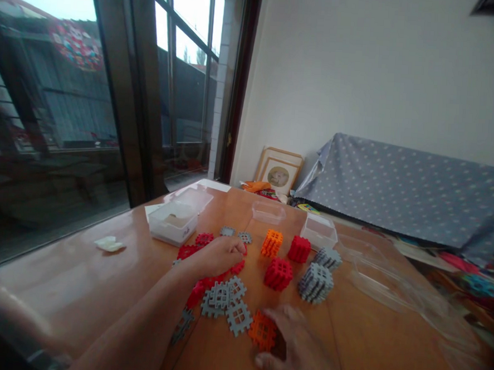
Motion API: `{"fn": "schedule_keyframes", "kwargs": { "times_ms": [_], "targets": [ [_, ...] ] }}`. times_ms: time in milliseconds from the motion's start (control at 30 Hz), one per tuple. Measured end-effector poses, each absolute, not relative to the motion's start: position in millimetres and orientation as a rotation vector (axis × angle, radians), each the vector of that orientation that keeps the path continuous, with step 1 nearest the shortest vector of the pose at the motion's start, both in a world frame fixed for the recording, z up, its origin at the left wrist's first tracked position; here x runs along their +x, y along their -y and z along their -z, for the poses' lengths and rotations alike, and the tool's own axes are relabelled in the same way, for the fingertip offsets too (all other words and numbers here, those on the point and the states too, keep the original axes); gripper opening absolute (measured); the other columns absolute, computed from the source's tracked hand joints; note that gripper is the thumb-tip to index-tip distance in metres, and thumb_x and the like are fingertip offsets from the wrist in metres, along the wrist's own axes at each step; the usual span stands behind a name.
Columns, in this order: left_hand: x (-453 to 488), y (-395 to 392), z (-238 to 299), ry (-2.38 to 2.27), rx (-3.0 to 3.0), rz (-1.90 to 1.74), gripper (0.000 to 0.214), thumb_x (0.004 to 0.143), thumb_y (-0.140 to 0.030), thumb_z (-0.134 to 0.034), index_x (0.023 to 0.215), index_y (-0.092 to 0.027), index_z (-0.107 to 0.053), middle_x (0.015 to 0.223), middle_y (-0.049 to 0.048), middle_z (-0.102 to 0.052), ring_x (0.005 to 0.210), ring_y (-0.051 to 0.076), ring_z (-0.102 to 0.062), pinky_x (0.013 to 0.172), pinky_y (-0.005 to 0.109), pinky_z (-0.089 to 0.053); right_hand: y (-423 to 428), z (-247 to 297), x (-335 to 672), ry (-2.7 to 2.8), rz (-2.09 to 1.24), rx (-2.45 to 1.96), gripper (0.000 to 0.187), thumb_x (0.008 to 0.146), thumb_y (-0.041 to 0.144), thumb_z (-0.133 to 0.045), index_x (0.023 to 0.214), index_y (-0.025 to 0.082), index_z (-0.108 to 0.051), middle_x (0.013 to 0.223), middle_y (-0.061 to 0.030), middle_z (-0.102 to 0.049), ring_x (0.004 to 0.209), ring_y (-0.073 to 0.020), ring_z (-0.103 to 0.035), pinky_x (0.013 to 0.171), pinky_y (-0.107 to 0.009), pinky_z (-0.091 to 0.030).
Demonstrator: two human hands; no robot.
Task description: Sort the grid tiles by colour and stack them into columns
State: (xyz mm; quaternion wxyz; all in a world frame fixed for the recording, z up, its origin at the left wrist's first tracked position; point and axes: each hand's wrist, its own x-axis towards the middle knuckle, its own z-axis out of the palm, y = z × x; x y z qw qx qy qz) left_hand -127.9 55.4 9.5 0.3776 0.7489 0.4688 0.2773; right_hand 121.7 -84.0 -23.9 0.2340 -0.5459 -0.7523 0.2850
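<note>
My left hand (225, 254) reaches across the scattered red interlocking plastic tiles (188, 252), its fingers curled down; whatever they pinch is hidden. A red edge shows beside the fingertips. Near the front, my right hand (293, 344) has thumb and forefinger at opposite edges of an orange interlocking tile (262, 331) on the table. Left of it lies a loose pile of grey tiles (222, 296). Beyond my right hand stand tile stacks: an orange stack (272, 243), a near red stack (278, 274), a far red stack (299, 249) and two grey stacks (316, 282).
A white plastic box (173, 223) stands at the back left, another white box (319, 232) at the back right. Clear plastic lids (379, 282) lie along the right side. A crumpled tissue (109, 244) rests on the wooden table (68, 291) at left, near the window.
</note>
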Motion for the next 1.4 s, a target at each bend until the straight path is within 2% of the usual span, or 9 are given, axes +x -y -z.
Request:
{"fn": "schedule_keyframes", "kwargs": {
  "times_ms": [233, 400, 533, 600, 733, 900, 1100, 1233, 1400],
  "targets": [
    [-119, -44, -20, -1.133, 1.876, -0.658, 0.016, 0.075, -0.026, -0.055, 0.084, -0.017, -0.065, 0.067, -0.0018, -0.061, 0.059, 0.013, -0.053, 0.052, 0.022, -0.033, 80, 17, 114, 2.090, -0.777, -1.607, 0.047, 0.072, 0.028, -0.073, 0.118, 0.023, -0.072, 0.109, -0.0111, -0.067, 0.102, -0.0289, -0.062, 0.089, -0.037, -0.046],
    [-114, -43, -18, -1.063, 1.845, -0.624, 0.021, 0.074, -0.021, -0.049, 0.089, -0.017, -0.063, 0.072, -0.0021, -0.064, 0.055, 0.011, -0.050, 0.049, 0.021, -0.030, 78, 13, 118, 2.064, -0.761, -1.530, 0.025, 0.090, 0.035, -0.057, 0.103, 0.025, -0.076, 0.099, -0.0094, -0.071, 0.091, -0.0250, -0.064, 0.080, -0.033, -0.045],
    [-104, -37, -17, -0.994, 1.889, -0.649, 0.020, 0.076, -0.021, -0.049, 0.089, -0.017, -0.065, 0.075, -0.0013, -0.065, 0.063, 0.012, -0.055, 0.054, 0.021, -0.035, 76, 16, 120, 1.820, -0.644, -1.470, 0.038, 0.096, 0.047, -0.049, 0.077, 0.022, -0.071, 0.080, -0.0055, -0.065, 0.077, -0.0203, -0.061, 0.071, -0.030, -0.042],
    [-99, -32, -20, -0.969, 1.889, -0.653, 0.019, 0.078, -0.021, -0.049, 0.088, -0.017, -0.065, 0.076, -0.0006, -0.066, 0.066, 0.013, -0.057, 0.056, 0.022, -0.037, 74, 20, 120, 1.588, -0.721, -1.455, 0.046, 0.095, 0.056, -0.048, 0.073, 0.021, -0.066, 0.071, -0.0029, -0.061, 0.069, -0.0182, -0.058, 0.065, -0.029, -0.042],
    [-90, -20, -30, -0.915, 1.827, -0.602, 0.018, 0.080, -0.024, -0.051, 0.089, -0.018, -0.065, 0.075, -0.0003, -0.066, 0.066, 0.014, -0.059, 0.058, 0.023, -0.039, 69, 29, 116, 1.067, -1.107, -1.327, 0.052, 0.083, 0.070, -0.060, 0.081, 0.018, -0.067, 0.063, -0.0002, -0.062, 0.060, -0.0165, -0.059, 0.058, -0.027, -0.045],
    [-77, -10, -32, -0.866, 1.724, -0.568, 0.021, 0.080, -0.030, -0.059, 0.096, -0.017, -0.066, 0.079, 0.0003, -0.069, 0.069, 0.014, -0.060, 0.061, 0.023, -0.039, 65, 25, 111, 0.676, -1.344, -1.066, 0.052, 0.065, 0.061, -0.084, 0.084, 0.016, -0.066, 0.073, -0.0029, -0.069, 0.067, -0.0159, -0.066, 0.063, -0.026, -0.054],
    [-63, -9, -25, -0.881, 1.543, -0.724, 0.020, 0.074, -0.027, -0.065, 0.090, -0.018, -0.058, 0.070, -0.0023, -0.065, 0.064, 0.013, -0.059, 0.061, 0.024, -0.039, 70, 6, 108, 0.540, -1.389, -0.975, 0.050, 0.057, 0.046, -0.093, 0.086, 0.017, -0.065, 0.082, -0.0037, -0.072, 0.076, -0.0189, -0.072, 0.069, -0.029, -0.059],
    [-59, -9, -26, -0.837, 1.441, -0.809, 0.017, 0.077, -0.029, -0.064, 0.087, -0.018, -0.055, 0.075, -0.0004, -0.066, 0.066, 0.013, -0.060, 0.066, 0.026, -0.044, 70, 6, 106, 0.568, -1.439, -0.957, 0.048, 0.059, 0.042, -0.093, 0.090, 0.017, -0.066, 0.084, -0.0045, -0.074, 0.076, -0.0180, -0.072, 0.068, -0.027, -0.058],
    [-56, -10, -26, -0.903, 1.563, -0.894, 0.015, 0.079, -0.030, -0.064, 0.087, -0.017, -0.060, 0.076, 0.0000, -0.064, 0.072, 0.014, -0.058, 0.067, 0.026, -0.044, 68, 7, 106, 0.578, -1.454, -0.966, 0.045, 0.062, 0.042, -0.091, 0.088, 0.016, -0.065, 0.085, -0.0058, -0.075, 0.074, -0.0170, -0.072, 0.067, -0.025, -0.056]
  ]
}}
